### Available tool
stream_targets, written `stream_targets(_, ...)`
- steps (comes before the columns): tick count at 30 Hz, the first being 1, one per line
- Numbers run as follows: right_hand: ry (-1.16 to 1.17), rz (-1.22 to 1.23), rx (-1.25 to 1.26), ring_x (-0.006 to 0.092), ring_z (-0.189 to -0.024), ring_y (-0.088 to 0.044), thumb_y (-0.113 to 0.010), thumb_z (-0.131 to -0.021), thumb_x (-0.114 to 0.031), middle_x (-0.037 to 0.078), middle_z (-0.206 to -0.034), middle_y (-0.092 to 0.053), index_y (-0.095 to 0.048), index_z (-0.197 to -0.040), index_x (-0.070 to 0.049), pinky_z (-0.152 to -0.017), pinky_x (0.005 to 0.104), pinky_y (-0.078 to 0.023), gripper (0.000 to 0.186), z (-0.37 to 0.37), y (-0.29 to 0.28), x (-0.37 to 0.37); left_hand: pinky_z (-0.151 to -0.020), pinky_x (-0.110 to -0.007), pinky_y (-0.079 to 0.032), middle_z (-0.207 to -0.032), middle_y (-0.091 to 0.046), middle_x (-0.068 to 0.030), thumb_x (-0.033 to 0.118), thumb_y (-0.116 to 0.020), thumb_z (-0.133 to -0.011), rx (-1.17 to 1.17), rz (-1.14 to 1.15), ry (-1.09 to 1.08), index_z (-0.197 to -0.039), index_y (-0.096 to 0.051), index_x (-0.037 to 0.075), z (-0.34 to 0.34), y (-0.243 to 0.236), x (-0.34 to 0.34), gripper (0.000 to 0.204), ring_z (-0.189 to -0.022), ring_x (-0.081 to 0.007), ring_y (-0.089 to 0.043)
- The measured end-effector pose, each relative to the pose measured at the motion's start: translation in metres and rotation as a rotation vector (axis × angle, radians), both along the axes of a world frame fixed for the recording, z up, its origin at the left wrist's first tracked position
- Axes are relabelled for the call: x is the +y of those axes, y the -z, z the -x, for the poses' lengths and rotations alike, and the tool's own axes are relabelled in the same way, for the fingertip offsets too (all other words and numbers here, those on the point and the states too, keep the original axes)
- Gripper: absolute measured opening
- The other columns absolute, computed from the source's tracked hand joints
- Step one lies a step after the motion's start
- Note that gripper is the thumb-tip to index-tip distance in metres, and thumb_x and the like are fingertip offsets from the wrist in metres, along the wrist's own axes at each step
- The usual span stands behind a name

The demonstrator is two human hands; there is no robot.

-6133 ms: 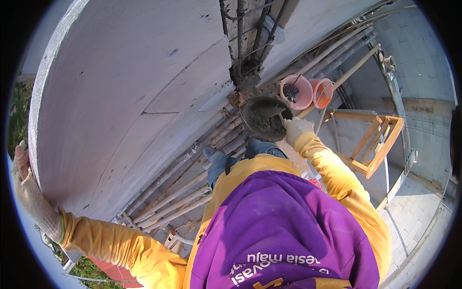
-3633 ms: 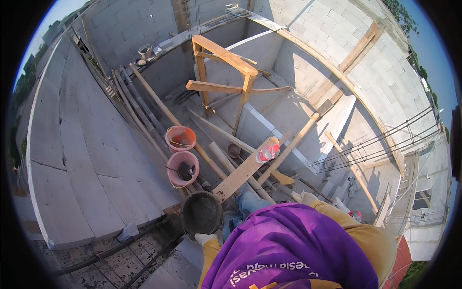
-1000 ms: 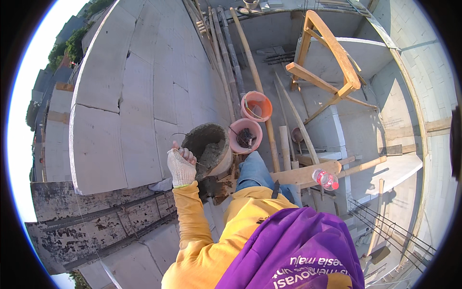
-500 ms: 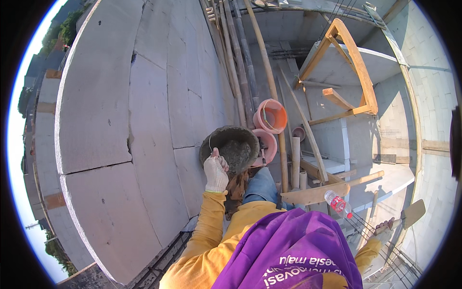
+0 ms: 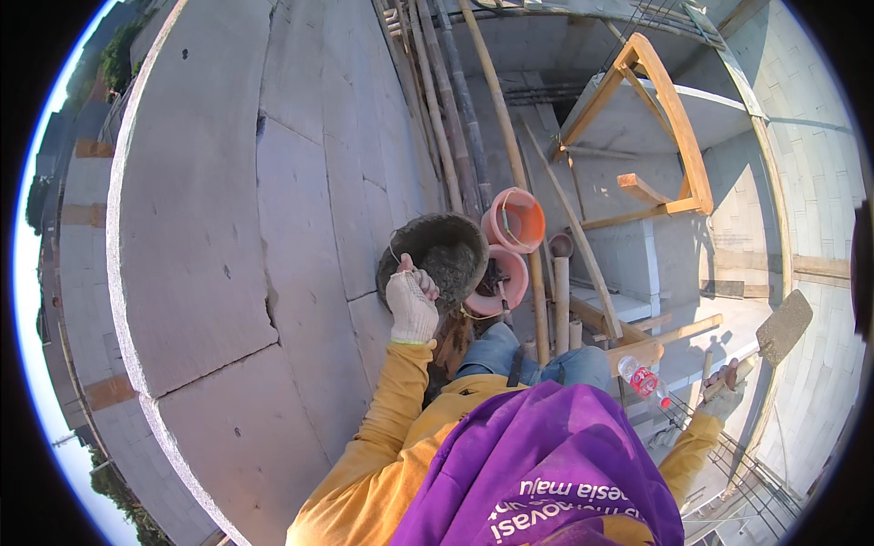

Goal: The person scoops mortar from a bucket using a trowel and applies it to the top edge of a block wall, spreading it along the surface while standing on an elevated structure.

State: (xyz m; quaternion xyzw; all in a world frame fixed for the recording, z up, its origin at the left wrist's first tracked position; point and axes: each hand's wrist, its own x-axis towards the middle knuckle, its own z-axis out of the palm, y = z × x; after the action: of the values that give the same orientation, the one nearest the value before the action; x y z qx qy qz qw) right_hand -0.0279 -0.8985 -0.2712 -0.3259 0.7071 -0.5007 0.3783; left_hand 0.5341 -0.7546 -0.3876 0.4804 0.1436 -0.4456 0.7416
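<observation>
My left hand [image 5: 413, 298], in a white knit glove, is closed on the thin wire handle of a dark bucket [image 5: 459, 238] of wet grey mortar, beside a block wall [image 5: 205, 227]. A pink bucket [image 5: 514, 289] with dark items in it sits just right of the mortar bucket, and an orange-pink bucket [image 5: 523, 218] stands behind it. Out at the lower right, my right hand [image 5: 726, 382] grips the handle of a flat trowel [image 5: 781, 328], its blade raised above that hand. A clear bottle with a red label [image 5: 642, 375] rests near my knees.
Long poles [image 5: 437, 100] lie along the wall. A wooden frame [image 5: 683, 136] stands at the upper right over lower block rooms. Rebar [image 5: 746, 473] runs below my right hand. At the far left the wall's edge [image 5: 123, 237] drops off toward rooftops and trees.
The mortar bucket passed from my right hand to my left, which was earlier on the wall. The trowel came into sight on the right and has since risen higher.
</observation>
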Motion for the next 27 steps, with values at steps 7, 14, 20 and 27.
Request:
stream_targets(7,0.221,-0.152,0.093,0.0139,-0.046,-0.048,-0.079,-0.084,-0.047,0.003,-0.063,-0.051,-0.055,-0.086,-0.008,-0.044,0.0277,-0.041,0.046,0.056,0.030,0.045,-0.050,-0.032,-0.030,-0.052,-0.028,0.0015,0.041,-0.055,-0.102,0.036,0.067,0.031,-0.057,-0.032,0.018,-0.015,-0.049,-0.020,0.055,-0.046,-0.0152,-0.031)
stream_targets(14,0.251,-0.236,-0.090,0.0161,-0.047,-0.049,-0.080,-0.082,-0.048,0.004,-0.066,-0.053,-0.055,-0.085,-0.006,-0.044,0.0342,-0.043,0.049,0.114,0.097,0.060,-0.046,-0.031,-0.028,-0.050,-0.026,0.0024,0.038,-0.054,-0.101,-0.046,0.215,0.112,-0.056,-0.035,0.017,-0.029,-0.136,-0.039,0.053,-0.043,-0.0140,-0.028)
stream_targets(20,-0.019,-0.161,-0.225,0.0155,-0.048,-0.050,-0.079,-0.083,-0.045,0.002,-0.066,-0.053,-0.058,-0.086,-0.008,-0.044,0.0336,-0.043,0.043,0.051,0.113,-0.007,-0.045,-0.031,-0.031,-0.048,-0.029,0.0028,0.034,-0.054,-0.099,-0.154,0.461,0.258,-0.055,-0.039,0.017,-0.058,-0.180,-0.057,0.050,-0.042,-0.0135,-0.030)
stream_targets(27,-0.197,-0.066,0.022,0.0154,-0.049,-0.052,-0.077,-0.086,-0.042,0.002,-0.065,-0.054,-0.061,-0.090,-0.009,-0.045,0.0315,-0.043,0.036,-0.069,0.109,-0.156,-0.045,-0.028,-0.033,-0.050,-0.030,0.0037,0.029,-0.053,-0.100,-0.262,0.632,0.288,-0.058,-0.041,0.016,-0.106,-0.155,-0.108,0.046,-0.044,-0.0127,-0.033)
